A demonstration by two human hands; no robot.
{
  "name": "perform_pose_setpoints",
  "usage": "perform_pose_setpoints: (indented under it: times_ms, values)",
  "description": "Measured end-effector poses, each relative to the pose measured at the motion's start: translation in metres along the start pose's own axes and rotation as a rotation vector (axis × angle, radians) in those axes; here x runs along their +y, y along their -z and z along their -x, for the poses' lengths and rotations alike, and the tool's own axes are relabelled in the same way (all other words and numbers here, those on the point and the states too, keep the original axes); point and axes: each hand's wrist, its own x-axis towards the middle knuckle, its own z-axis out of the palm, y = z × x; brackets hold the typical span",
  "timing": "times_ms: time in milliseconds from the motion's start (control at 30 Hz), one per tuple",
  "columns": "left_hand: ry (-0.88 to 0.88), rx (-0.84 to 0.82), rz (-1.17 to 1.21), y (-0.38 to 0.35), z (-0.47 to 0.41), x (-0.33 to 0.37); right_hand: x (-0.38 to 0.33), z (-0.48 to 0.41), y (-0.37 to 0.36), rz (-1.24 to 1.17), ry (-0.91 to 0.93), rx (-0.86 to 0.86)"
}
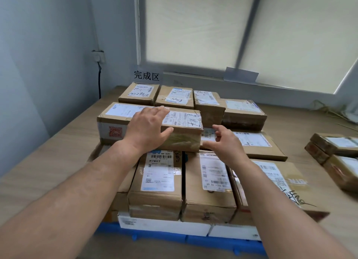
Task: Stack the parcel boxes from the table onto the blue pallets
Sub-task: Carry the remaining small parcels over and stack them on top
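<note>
The left hand (147, 127) lies flat on the top of a long cardboard parcel box (114, 121) in the middle of the frame, fingers (158, 111) spread across its label and thumb down on the near face, pressing rather than gripping. The right hand (226, 144) hovers just beside the box's right end, fingers loosely curled around nothing; whether its thumb touches the box's lower corner cannot be told. The long box sits across the top of the stack, above a near row of taped boxes (160, 181) and in front of a back row of smaller boxes (174, 96), with a flat parcel (257, 142) lying lower to its right. The whole stack stands on the blue pallet (213, 241), whose edge shows at the bottom of the frame. The step in hand looks like settling this box into place. The next move probably calls for squaring it against its neighbours, letting go, and turning to fetch another; more parcels (333, 148) wait at the right edge of the frame.
</note>
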Motion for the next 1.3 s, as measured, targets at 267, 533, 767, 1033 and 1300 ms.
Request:
perform_pose_setpoints:
  times_ms: [267,533,767,1033,1300]
  values:
    - [-0.053,0.102,0.092,-0.017,0.015,0.105,0.048,0.047,0.069,0.370,0.134,0.182]
    - [-0.067,0.071,0.162,-0.046,0.045,0.233,0.127,0.113,0.142,0.461,0.098,0.260]
    - [-0.125,0.005,0.178,-0.065,0.064,0.342,0.207,0.170,0.206,0.490,-0.021,0.296]
    - [-0.214,-0.117,0.255,-0.100,0.089,0.462,0.289,0.241,0.275,0.578,-0.151,0.331]
    - [-0.343,-0.222,0.242,-0.127,0.100,0.545,0.343,0.291,0.315,0.568,-0.317,0.357]
